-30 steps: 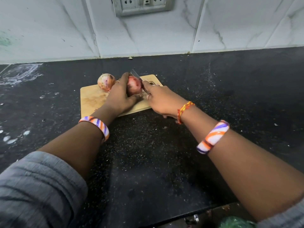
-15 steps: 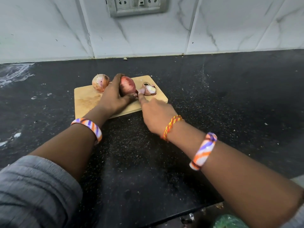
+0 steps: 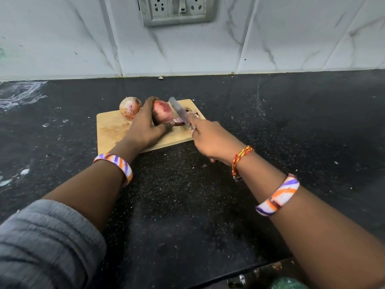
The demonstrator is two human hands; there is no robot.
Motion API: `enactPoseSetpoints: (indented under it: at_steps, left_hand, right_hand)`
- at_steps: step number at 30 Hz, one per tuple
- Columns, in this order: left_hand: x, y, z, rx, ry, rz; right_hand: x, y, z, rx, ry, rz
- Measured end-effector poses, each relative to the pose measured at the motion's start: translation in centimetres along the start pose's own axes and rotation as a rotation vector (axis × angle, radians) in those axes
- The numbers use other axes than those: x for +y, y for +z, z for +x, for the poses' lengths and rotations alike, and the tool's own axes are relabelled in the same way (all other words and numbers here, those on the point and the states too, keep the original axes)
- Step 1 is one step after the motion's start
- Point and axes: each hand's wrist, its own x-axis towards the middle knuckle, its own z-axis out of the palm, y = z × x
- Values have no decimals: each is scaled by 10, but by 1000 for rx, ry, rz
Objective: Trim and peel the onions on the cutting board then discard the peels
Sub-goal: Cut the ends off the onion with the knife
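Trimming underway: our left hand (image 3: 145, 130) grips one onion (image 3: 163, 113), right hand (image 3: 210, 138) holds the knife (image 3: 180, 111); second onion (image 3: 129, 107) looks unpeeled.

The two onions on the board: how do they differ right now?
The held onion is reddish and smooth, gripped by the left hand with the knife beside it. The far onion is paler, with dry papery skin, and lies untouched at the back left edge. Both are whole, similar in size, and on the cutting board.
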Motion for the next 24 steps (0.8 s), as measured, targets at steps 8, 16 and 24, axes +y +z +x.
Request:
enactPoseSetpoints:
  at_steps: [8, 16, 24]
  left_hand:
    - [-5, 2, 2, 12, -13, -45]
    - [-8, -2, 3, 163, -59, -250]
    - [-11, -3, 4, 155, -134, -322]
  right_hand:
    - [-2, 26, -6, -28, 13, -158]
    - [-16, 39, -13, 9, 11, -306]
    - [-5, 8, -7, 46, 5, 49]
